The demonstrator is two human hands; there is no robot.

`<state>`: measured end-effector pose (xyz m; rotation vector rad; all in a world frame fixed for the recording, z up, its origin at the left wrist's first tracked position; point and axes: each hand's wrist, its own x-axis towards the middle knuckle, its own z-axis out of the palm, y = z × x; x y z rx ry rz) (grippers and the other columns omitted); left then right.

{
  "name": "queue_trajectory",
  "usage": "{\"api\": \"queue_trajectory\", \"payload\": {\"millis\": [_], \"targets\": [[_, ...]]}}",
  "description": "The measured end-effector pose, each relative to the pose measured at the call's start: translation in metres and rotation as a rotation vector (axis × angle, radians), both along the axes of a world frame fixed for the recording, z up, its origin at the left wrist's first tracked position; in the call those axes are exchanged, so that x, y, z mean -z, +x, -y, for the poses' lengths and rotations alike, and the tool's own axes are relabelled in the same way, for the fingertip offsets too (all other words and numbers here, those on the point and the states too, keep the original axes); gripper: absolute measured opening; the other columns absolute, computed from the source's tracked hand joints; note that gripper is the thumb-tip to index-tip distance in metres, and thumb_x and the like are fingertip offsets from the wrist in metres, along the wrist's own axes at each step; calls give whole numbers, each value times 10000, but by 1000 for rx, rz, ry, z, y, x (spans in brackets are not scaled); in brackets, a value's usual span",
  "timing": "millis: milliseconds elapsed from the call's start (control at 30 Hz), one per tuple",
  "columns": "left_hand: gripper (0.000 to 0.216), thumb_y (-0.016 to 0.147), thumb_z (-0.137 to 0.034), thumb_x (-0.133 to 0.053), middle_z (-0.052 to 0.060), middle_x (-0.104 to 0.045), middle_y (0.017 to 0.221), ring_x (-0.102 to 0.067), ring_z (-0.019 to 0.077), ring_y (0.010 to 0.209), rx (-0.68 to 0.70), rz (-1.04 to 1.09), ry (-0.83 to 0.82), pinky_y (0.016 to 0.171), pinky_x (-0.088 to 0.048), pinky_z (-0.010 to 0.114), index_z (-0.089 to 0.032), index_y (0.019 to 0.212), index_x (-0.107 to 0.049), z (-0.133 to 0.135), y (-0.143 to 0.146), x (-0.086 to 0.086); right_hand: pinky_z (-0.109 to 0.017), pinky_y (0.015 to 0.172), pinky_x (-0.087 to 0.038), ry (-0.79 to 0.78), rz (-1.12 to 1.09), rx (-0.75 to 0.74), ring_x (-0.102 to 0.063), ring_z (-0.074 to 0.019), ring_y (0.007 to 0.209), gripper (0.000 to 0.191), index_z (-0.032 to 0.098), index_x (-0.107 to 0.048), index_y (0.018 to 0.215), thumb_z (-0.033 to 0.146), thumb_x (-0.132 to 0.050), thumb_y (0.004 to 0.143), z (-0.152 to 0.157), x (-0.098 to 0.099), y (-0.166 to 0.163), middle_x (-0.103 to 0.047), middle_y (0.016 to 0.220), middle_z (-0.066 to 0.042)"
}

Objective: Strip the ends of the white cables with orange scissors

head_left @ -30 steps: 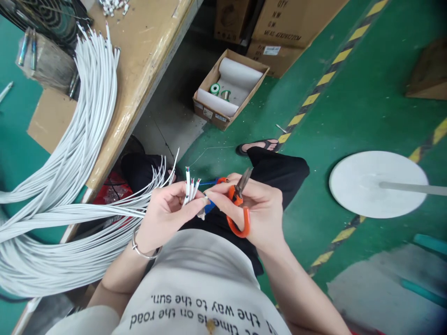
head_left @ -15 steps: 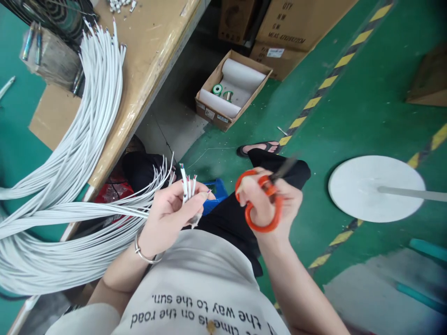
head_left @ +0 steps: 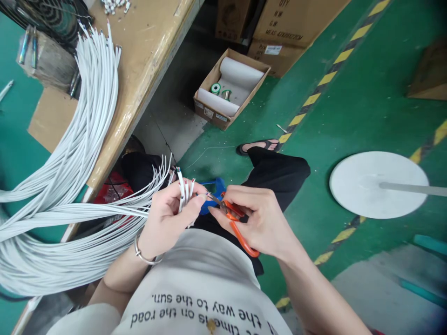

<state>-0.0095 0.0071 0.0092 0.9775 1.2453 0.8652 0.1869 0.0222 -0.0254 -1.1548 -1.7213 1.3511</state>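
Several white cables (head_left: 184,191) are gripped in my left hand (head_left: 171,214), their cut ends standing up between the fingers with small coloured wires showing. One cable end pokes out past my left thumb and fingertips. My right hand (head_left: 258,218) is closed around orange-handled scissors (head_left: 243,237). The scissor blades point left and meet that cable end at my left fingertips; whether they are closed on it I cannot tell. The held cables run left into a long white bundle (head_left: 70,215) draped past the table edge.
On the table (head_left: 139,70) lies another thick bundle of white cables (head_left: 101,88), near a fan (head_left: 52,18) and small white pieces (head_left: 115,5). An open carton (head_left: 230,88) with solder spools stands on the floor. A round white base (head_left: 377,186) is at right.
My right hand has swung left and turned the scissors, bringing the blades from pointing up and right to the cable end at my left fingertips. My left hand has hardly moved.
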Motion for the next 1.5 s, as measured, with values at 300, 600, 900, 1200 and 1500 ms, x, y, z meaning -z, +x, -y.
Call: {"api": "queue_trajectory", "payload": {"millis": [300,600,900,1200,1500], "targets": [[161,1023,-331,-695,-56,-513,676,-356,54,534,10,-15,8,468,-294,187,-195,938,-715,-1,0,-1,-257,480,-191,-20,-11,6,-216,-68,560,484,205,-251,628,114,-656,879,1,3,0,-297,582,67],[162,1002,-323,-720,-49,-524,646,-362,50,504,-6,8,-45,451,-292,192,-177,941,-754,-2,2,-1,-260,486,-188,75,19,61,-203,-66,546,489,204,-227,609,50,-644,813,0,6,-2,-258,574,67],[145,999,-282,-738,61,-793,1010,-727,157,924,-27,80,-4,875,-606,264,-243,1016,-876,-5,-2,7,-290,495,-314,-41,-96,465,-424,-102,508,313,207,-665,597,216,-802,879,-6,4,8,-538,549,27],[160,1021,-317,-713,-2,-660,792,-547,54,605,-50,249,-115,530,-455,148,-272,1109,-838,-4,-5,11,-288,558,-384,-34,-218,467,-476,-104,575,170,255,-762,723,158,-800,857,-13,0,5,-608,634,44],[178,941,-360,-806,-2,-609,727,-425,43,530,-136,255,-223,415,-236,148,-188,968,-774,-6,2,7,-306,527,-376,-54,-160,412,-500,-134,610,150,233,-765,726,257,-829,859,-12,-2,0,-635,686,-6]]}}
